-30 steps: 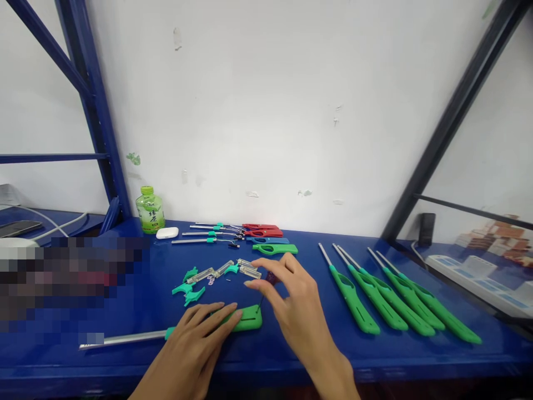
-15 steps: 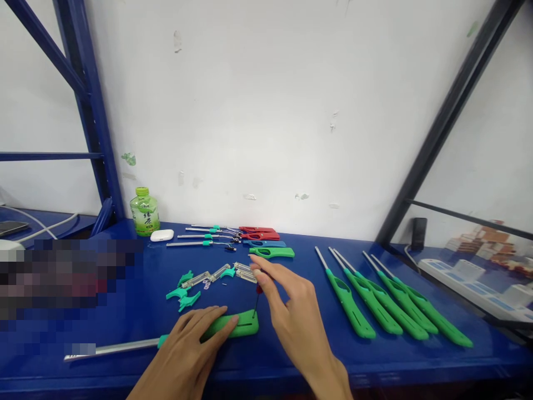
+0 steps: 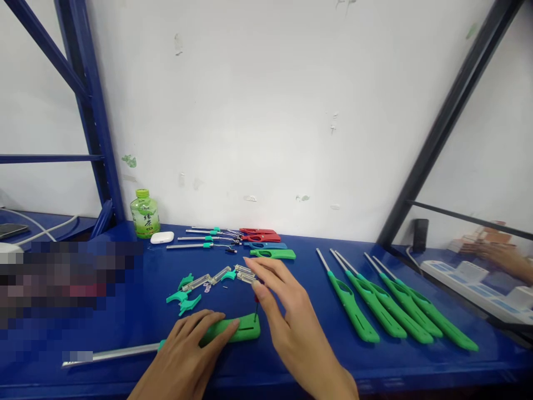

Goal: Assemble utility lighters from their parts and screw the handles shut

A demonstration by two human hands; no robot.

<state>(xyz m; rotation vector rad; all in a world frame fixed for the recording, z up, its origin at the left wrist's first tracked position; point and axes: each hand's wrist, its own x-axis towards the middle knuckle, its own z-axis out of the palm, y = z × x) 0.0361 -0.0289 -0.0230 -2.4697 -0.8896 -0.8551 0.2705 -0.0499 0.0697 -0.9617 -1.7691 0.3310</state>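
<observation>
green lighter point(image 3: 244, 329), lower centre, looks light, stiff and slick: hold its handle. your left hand point(image 3: 187, 355) presses it, grip apart; your right hand point(image 3: 291, 322) pinches a thin screwdriver point(image 3: 256, 305), grip together.

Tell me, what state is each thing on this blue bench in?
left hand, laid flat on the green lighter, pinning it.
right hand, pinching a screwdriver.
screwdriver, upright, tip down at the green lighter.
green lighter, lying flat, held down.
four green lighters, whole, lying side by side.
bottle, upright, capped.
white case, shut.
loose parts, scattered.
</observation>
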